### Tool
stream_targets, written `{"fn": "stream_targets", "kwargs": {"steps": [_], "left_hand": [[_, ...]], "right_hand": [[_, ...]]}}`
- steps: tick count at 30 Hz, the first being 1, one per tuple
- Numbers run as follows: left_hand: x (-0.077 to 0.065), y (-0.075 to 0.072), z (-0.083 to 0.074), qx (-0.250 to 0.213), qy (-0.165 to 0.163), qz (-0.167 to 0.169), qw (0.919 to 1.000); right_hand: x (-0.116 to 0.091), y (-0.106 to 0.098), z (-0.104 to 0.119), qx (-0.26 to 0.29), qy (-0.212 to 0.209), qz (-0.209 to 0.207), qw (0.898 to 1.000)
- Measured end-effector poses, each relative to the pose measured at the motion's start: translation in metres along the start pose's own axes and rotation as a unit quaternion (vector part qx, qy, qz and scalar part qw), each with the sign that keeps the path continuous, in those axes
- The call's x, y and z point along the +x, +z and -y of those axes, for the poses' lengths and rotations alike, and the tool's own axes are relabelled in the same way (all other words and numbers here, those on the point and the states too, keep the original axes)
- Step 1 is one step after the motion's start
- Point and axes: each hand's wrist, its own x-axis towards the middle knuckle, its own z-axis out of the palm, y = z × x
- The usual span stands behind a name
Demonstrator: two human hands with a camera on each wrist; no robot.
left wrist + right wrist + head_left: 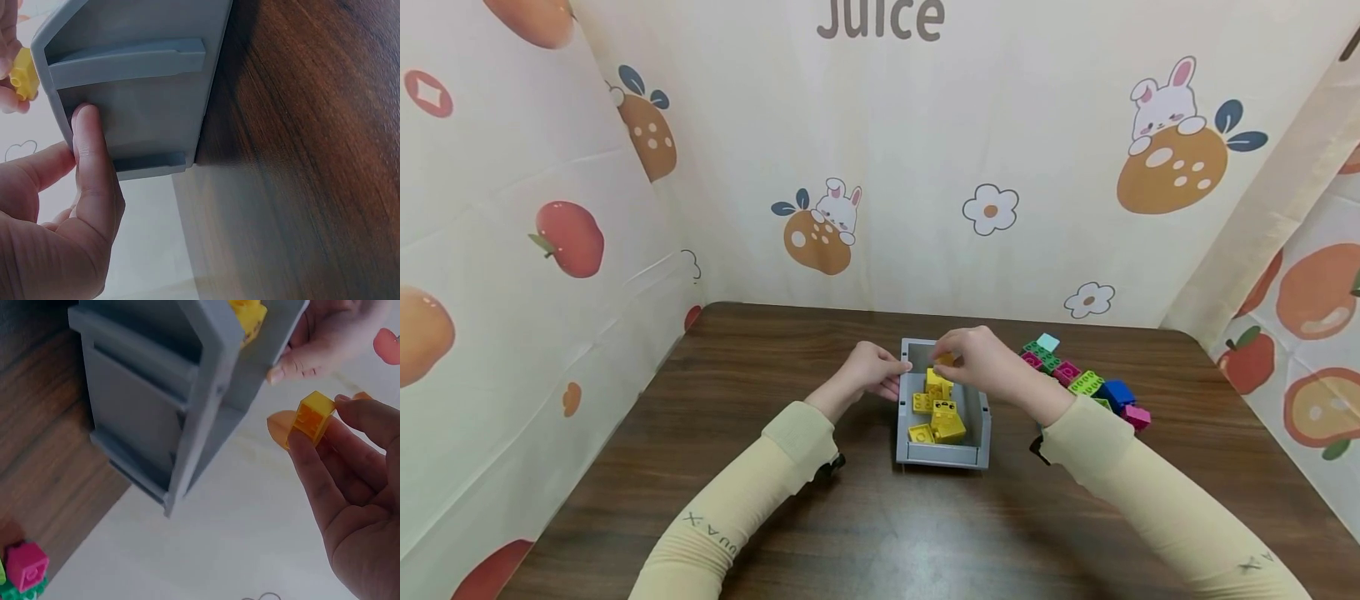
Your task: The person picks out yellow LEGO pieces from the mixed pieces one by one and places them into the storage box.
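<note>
A grey storage bin (942, 455) stands on the table with several yellow bricks (947, 427) inside, one bearing a printed face. My left hand (872, 371) pinches the bin's left wall, thumb at the rim and fingers against the outer side (87, 181). Above the far end of the bin, my right hand (983, 364) holds a yellow brick (312, 412) between thumb and fingertips. That brick is apart from the bin and its hollow underside shows in the right wrist view.
Several coloured building bricks (1086, 383), green, pink, lime, blue and pale blue, lie to the right of the bin, partly behind my right forearm. A printed curtain (910, 250) hangs behind the dark wooden table (737, 358) and along both sides.
</note>
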Motion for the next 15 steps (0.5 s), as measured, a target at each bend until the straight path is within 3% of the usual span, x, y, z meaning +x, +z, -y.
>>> {"fn": "stream_targets", "kwargs": {"steps": [7,15], "left_hand": [[0.001,-0.001,0.0,-0.003,0.003,-0.001,1.0],[0.0,0.0,0.0,-0.012,0.003,-0.004,0.9999]], "right_hand": [[0.003,0.015,-0.002,0.013,0.0,0.018,1.0],[0.006,0.029,-0.004,0.019,-0.032,0.016,0.999]]}}
